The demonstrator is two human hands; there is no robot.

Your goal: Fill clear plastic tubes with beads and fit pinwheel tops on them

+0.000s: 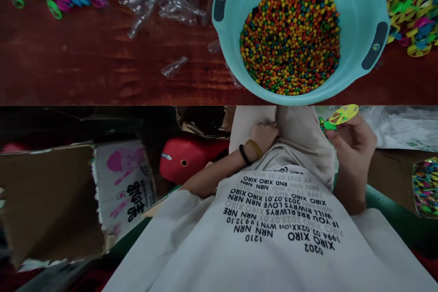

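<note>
On the right, my right hand (357,139) is closed on a small plastic toy with a yellow spoked wheel (344,114) and a green piece under it. Small multicoloured bits show beside its green end; whether they belong to the toy I cannot tell. My left hand (264,139) rests on my lap with its fingers curled in, and what they hold, if anything, is hidden. In front of both hands a light blue basin (362,4) stands on the table, with many small coloured candy-like balls (290,36) in it.
The dark red wooden table (102,64) ends just before my lap. Clear plastic tubes (174,67) lie left of the basin. Piles of coloured plastic toy parts (412,13) lie at both far corners. Below are a cardboard box (51,200) and a red object (191,157).
</note>
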